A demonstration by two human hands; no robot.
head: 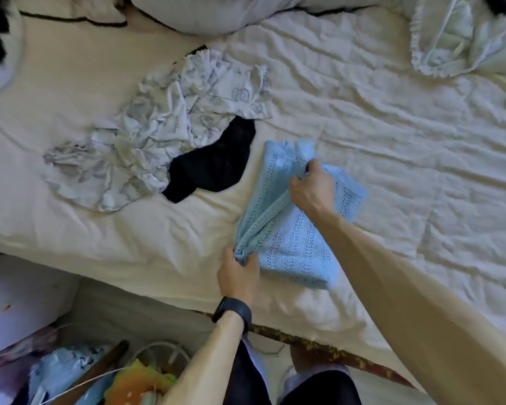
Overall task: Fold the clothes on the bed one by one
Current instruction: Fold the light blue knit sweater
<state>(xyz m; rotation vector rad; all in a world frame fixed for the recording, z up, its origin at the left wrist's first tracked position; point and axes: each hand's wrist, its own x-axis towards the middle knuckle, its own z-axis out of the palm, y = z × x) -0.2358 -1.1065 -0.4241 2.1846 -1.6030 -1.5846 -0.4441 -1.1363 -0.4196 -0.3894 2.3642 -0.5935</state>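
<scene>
A light blue knitted garment lies partly folded on the cream bed sheet near the bed's front edge. My left hand, with a black watch on its wrist, grips the garment's near left corner. My right hand pinches its far edge, and a bunched fold stretches between both hands. To the left lie a crumpled white patterned garment and a black garment, partly overlapping, both unfolded.
A grey pillow lies at the far edge and a pale rumpled cover sits at the top right. Below the bed's edge at the lower left is floor clutter with cables and coloured items.
</scene>
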